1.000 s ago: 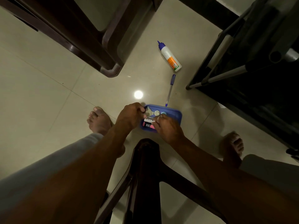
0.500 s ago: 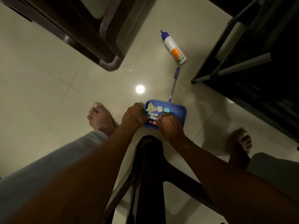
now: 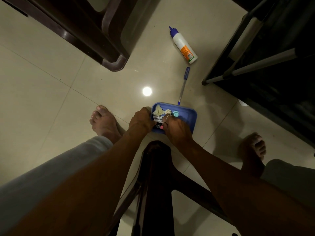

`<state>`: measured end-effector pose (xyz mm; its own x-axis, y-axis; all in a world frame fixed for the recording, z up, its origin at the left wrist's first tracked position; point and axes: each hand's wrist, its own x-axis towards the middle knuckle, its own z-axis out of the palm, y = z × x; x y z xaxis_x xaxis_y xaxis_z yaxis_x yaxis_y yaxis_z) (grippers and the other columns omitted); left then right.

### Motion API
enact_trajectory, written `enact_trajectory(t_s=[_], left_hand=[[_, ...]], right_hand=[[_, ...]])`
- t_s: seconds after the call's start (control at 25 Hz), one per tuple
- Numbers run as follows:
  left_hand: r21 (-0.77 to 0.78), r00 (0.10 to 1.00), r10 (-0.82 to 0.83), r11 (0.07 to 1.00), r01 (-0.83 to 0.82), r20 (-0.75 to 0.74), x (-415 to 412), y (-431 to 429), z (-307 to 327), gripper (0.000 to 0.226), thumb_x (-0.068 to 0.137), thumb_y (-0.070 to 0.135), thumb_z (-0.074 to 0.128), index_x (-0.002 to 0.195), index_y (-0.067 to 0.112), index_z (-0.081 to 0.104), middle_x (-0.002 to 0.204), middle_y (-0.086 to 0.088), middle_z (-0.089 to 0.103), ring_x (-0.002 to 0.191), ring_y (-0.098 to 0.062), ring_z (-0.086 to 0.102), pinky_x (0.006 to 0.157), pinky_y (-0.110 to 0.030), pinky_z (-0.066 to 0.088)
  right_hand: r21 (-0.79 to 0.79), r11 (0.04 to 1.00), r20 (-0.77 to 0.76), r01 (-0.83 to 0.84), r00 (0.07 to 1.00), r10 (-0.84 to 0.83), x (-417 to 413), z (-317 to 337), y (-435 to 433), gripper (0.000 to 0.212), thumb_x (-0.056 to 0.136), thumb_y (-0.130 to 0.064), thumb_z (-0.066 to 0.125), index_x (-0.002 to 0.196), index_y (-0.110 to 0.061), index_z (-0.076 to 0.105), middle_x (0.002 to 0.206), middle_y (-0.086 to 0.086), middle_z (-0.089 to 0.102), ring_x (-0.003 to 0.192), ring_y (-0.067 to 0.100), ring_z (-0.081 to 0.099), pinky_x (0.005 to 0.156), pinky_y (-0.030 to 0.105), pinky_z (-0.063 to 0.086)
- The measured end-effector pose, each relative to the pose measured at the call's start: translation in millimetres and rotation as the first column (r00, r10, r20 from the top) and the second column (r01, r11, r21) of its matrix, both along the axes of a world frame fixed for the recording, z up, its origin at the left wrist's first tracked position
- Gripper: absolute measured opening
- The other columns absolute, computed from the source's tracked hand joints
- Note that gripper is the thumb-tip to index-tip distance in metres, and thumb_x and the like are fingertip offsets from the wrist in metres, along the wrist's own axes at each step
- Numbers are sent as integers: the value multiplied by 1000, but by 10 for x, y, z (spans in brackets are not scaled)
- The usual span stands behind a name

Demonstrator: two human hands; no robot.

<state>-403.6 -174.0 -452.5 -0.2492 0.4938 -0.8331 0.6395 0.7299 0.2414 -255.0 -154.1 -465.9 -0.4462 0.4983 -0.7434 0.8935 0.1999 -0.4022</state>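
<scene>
Blue tray [image 3: 187, 120] sits on the floor [image 3: 68, 99] between bare feet [image 3: 104, 123]. Left grip [image 3: 140, 122] holds its left rim; right grip [image 3: 175, 130] pinches the packets [image 3: 157, 118] inside. Recommend pressing them flat, tray steadied.

The tray [image 3: 188, 116] lies on the floor [image 3: 68, 99] in front of the stool [image 3: 156, 167], between the left foot [image 3: 104, 123] and the right foot [image 3: 254, 150]. The left hand [image 3: 141, 121] is at its left rim and the right hand [image 3: 177, 129] is over its near part, with packets [image 3: 157, 117] between them in the tray. Two round caps [image 3: 175, 114] sit behind the packets. The pen [image 3: 183, 86] lies just behind the tray, the bottle [image 3: 183, 45] farther behind.
</scene>
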Motion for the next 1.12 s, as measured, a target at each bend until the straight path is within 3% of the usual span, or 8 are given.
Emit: enact_trajectory(t_s=[0.16, 0.32, 0.4, 0.64, 0.8, 0.88, 1.04, 1.12], left_hand=[[-24, 1000, -5, 1000, 5, -10, -16, 31, 69, 41, 85, 20, 75, 121, 12, 57, 114, -11, 66, 93, -25, 61, 79, -33, 50], [-47, 995, 43, 998, -48, -87, -66, 150, 212, 37, 90, 21, 67, 123, 9, 55, 118, -13, 63, 104, -31, 61, 85, -38, 51], [11, 991, 68, 998, -67, -113, -85, 241, 260, 29, 94, 21, 60, 120, 9, 57, 117, -13, 63, 103, -31, 61, 81, -38, 49], [136, 994, 39, 990, -26, -97, -69, 552, 230, 31, 93, 21, 63, 119, 4, 58, 120, -16, 64, 109, -32, 60, 88, -37, 47], [207, 992, 127, 970, -125, 5, -51, 676, 148, 4, 94, 21, 59, 96, 20, 56, 111, -8, 63, 100, -25, 60, 86, -32, 47], [232, 987, 155, 960, -159, 35, -46, 729, 106, 6, 92, 21, 60, 91, 22, 55, 103, -2, 61, 96, -22, 58, 85, -29, 45], [249, 985, 154, 954, -169, 77, -74, 804, 64, 10, 83, 24, 64, 91, 22, 58, 102, 1, 63, 93, -20, 60, 84, -28, 47], [225, 994, 111, 968, -109, 6, -106, 804, 45, 19, 82, 25, 65, 100, 18, 63, 107, -5, 67, 97, -25, 63, 87, -33, 52]], right_hand=[[41, 999, 9, -8, 1000, 7, -2, 81, -2, 25, 103, -20, 47, 124, -8, 52, 114, 13, 65, 98, 25, 66, 85, 39, 57], [122, 988, -121, 98, 989, -83, -2, 281, 57, 20, 101, -28, 44, 108, -13, 55, 91, 4, 64, 70, 16, 59, 55, 25, 47], [155, 982, -153, 109, 985, -86, 16, 357, 189, 13, 98, -28, 51, 102, -17, 56, 82, -3, 59, 65, 13, 57, 50, 21, 41], [281, 932, -194, 229, 965, -179, 119, 231, 745, 9, 91, -28, 56, 84, -26, 51, 76, -3, 58, 71, 22, 62, 62, 29, 47], [339, 890, -118, 306, 952, -282, 157, -35, 962, 22, 90, -38, 58, 81, -18, 57, 77, 0, 63, 71, 21, 62, 63, 30, 49], [329, 902, -17, 281, 956, -292, 148, -155, 1038, 31, 90, -45, 58, 80, -16, 56, 76, 1, 62, 72, 21, 62, 65, 34, 53], [320, 916, 65, 241, 959, -275, 120, -307, 1122, 26, 90, -38, 57, 75, -18, 53, 76, 5, 61, 74, 24, 65, 60, 29, 41], [314, 917, 52, 248, 959, -277, 114, -329, 1120, 23, 89, -33, 57, 72, -18, 54, 74, 4, 60, 73, 25, 64, 59, 28, 38]])
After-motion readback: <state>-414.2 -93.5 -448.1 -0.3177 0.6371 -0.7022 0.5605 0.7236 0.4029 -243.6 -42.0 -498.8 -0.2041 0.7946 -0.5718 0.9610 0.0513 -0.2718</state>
